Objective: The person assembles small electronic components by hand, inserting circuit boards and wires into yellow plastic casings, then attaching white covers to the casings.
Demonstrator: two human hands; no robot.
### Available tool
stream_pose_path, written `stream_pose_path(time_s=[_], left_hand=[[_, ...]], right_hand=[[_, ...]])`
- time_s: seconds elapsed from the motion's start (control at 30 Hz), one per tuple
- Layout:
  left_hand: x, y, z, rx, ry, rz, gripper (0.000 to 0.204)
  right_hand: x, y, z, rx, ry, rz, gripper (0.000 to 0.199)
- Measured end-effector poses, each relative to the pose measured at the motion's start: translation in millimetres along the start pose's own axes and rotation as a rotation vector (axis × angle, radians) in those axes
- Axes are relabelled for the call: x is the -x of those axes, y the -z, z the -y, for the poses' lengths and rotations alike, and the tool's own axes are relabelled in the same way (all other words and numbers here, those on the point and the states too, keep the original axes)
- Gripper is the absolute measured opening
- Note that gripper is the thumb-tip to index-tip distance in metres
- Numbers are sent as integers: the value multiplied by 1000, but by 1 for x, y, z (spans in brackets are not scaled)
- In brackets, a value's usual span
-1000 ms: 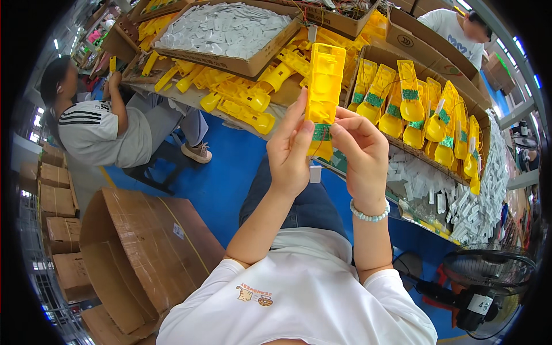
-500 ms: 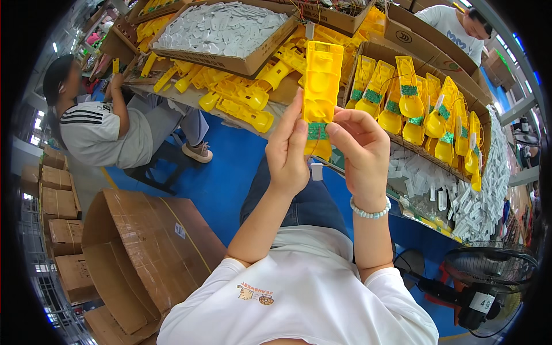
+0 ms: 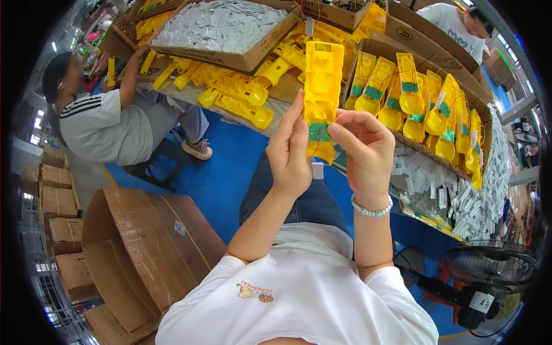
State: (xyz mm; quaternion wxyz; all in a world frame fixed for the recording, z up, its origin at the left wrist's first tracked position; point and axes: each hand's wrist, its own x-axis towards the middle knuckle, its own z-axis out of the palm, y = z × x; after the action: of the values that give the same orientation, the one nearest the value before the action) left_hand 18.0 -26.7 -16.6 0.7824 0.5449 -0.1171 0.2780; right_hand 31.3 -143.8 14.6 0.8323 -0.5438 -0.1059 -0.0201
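A yellow plastic housing (image 3: pixel 322 86) stands upright in front of me, its hollow side toward me. My left hand (image 3: pixel 289 156) is closed round its left edge. Across its lower part lies a green circuit board (image 3: pixel 318 132), with thin wires below it. My right hand (image 3: pixel 368 152) pinches the right edge beside the board, thumb and forefinger together there. Just under the housing hangs a small white rectangular piece (image 3: pixel 317 171); what it is fixed to is hard to see.
Right of my hands, a carton (image 3: pixel 425 155) holds several yellow housings with green boards. Clear plastic pieces (image 3: pixel 466 201) lie beside it. Loose yellow housings (image 3: pixel 241 95) and a box of white parts (image 3: pixel 253 60) are ahead. A co-worker (image 3: pixel 109 126) sits left; a fan (image 3: pixel 489 282) stands right.
My right hand has shifted slightly to the right at the board; the left keeps its hold. The co-worker at left has reached an arm forward to the table.
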Motion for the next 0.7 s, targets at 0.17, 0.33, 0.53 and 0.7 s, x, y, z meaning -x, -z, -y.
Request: stream_pose_path(time_s=[0.17, 0.33, 0.53, 0.7], left_hand=[[-7, -4, -1, 142, 109, -40, 43], [-35, -3, -20, 341, 60, 125, 49], [-50, 10, -24, 464, 98, 259, 52], [-47, 29, -30, 323, 314, 81, 53]], right_hand=[[-7, 4, -15, 28, 102, 44, 25], [-10, 35, -13, 253, 104, 414, 84], [3, 20, -25, 739, 292, 433, 13], [-17, 18, -2, 958, 904, -124, 18]])
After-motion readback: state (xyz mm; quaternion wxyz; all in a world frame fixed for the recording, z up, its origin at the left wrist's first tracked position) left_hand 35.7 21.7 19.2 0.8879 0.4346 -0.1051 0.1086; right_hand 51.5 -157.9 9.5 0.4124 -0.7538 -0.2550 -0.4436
